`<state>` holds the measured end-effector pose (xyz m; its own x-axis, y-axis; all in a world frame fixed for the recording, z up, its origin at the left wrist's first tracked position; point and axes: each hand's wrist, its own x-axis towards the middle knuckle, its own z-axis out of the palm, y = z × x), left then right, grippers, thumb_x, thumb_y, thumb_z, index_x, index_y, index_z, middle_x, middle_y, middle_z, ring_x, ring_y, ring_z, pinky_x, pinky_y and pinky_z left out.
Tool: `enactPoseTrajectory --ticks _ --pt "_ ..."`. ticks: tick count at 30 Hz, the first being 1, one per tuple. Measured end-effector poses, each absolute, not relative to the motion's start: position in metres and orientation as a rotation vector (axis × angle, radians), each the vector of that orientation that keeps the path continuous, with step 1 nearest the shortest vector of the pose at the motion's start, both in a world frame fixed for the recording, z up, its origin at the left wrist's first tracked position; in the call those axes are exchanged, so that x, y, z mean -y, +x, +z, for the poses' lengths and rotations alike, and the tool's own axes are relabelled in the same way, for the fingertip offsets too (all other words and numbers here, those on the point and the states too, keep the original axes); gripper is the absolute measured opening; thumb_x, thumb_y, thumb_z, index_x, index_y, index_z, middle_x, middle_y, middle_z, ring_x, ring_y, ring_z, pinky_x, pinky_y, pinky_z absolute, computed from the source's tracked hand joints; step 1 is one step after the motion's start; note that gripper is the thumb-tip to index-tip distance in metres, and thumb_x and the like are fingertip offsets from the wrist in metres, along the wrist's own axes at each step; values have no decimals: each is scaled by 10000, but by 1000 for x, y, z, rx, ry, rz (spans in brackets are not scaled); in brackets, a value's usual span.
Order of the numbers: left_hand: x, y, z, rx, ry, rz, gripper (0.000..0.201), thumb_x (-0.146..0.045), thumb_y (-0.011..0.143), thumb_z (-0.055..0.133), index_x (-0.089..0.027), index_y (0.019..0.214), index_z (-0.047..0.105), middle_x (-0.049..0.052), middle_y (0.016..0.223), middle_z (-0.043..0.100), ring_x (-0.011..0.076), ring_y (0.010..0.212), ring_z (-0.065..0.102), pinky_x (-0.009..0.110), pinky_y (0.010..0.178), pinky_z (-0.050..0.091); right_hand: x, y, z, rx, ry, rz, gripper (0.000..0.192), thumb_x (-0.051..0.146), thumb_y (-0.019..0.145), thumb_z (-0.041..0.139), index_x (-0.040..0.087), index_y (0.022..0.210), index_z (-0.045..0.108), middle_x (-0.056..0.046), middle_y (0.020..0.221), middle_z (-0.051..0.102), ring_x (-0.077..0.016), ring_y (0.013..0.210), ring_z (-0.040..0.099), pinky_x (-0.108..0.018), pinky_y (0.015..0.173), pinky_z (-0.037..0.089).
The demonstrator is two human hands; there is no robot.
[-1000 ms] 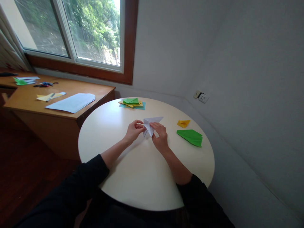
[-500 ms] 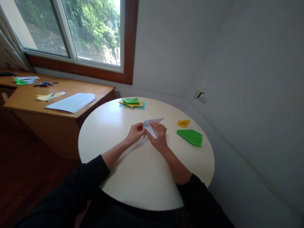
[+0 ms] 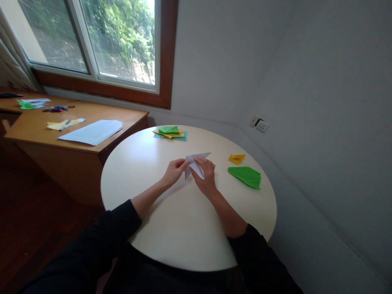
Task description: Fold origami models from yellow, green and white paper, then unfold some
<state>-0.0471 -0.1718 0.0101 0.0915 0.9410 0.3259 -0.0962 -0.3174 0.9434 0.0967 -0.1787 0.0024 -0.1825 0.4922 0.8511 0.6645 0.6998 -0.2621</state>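
Observation:
Between my hands, over the middle of the round white table (image 3: 171,228), is a folded sheet of white paper (image 3: 198,170) with pointed flaps. My left hand (image 3: 175,171) pinches its left edge between thumb and fingers. Around its right side my right hand (image 3: 206,175) is closed, fingers on top and thumb at the near edge. One long point sticks out past the right fingers at the back, and another flap hangs down between the hands. The fingers hide part of the folds.
To the right lie a green folded paper (image 3: 246,177) and a small yellow folded paper (image 3: 237,159). A stack of coloured papers (image 3: 170,132) sits at the table's far edge. Left of the table, a wooden desk (image 3: 88,112) bears white sheets (image 3: 94,132) and scissors (image 3: 59,108).
My left thumb has shifted up onto the paper's upper left part. The front flap has swung slightly right, and the lower flap shows more. Other things stay where they were.

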Motion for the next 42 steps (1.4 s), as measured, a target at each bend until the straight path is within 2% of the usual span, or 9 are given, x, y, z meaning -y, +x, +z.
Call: enactPoseTrajectory --ticks 8,16,19,24,32,42 --pt "172 -47 11 -1017 1554 1475 335 -450 710 570 -140 585 580 -26 534 500 96 555 428 215 523 347 181 95 4 1836 -900 -172 280 263 797 549 247 1077 549 -50 1003 615 -209 971 540 -373 855 363" --pt "171 -48 10 -1050 1560 1515 321 -395 739 524 -144 540 534 -34 509 437 88 533 385 217 509 311 184 91 5 1846 -892 -212 253 258 809 543 234 1059 575 -56 987 622 -202 954 548 -366 845 368" --pt "169 -47 7 -1019 1501 1483 341 -414 732 523 -148 520 509 -37 501 410 88 528 376 220 523 339 183 91 4 1842 -921 -206 245 270 824 526 236 1059 587 -56 986 622 -199 948 549 -368 850 360" --pt "172 -45 9 -886 1291 1399 363 -484 646 612 -140 548 546 -22 538 476 104 570 442 263 623 437 181 92 2 1848 -924 -253 231 257 840 506 227 1047 604 -60 978 623 -191 928 549 -362 835 352" --pt "174 -42 10 -790 1063 1346 391 -488 559 698 -111 635 626 6 602 570 112 612 513 298 693 456 182 91 0 1941 -946 -326 252 244 849 488 198 1073 595 -75 1016 624 -195 976 540 -356 847 320" --pt "176 -44 16 -763 997 1370 321 -398 543 738 -109 616 617 -8 570 553 77 550 481 223 566 411 183 87 -1 2020 -965 -365 275 281 858 485 185 1104 563 -91 1104 616 -194 1046 535 -353 885 281"
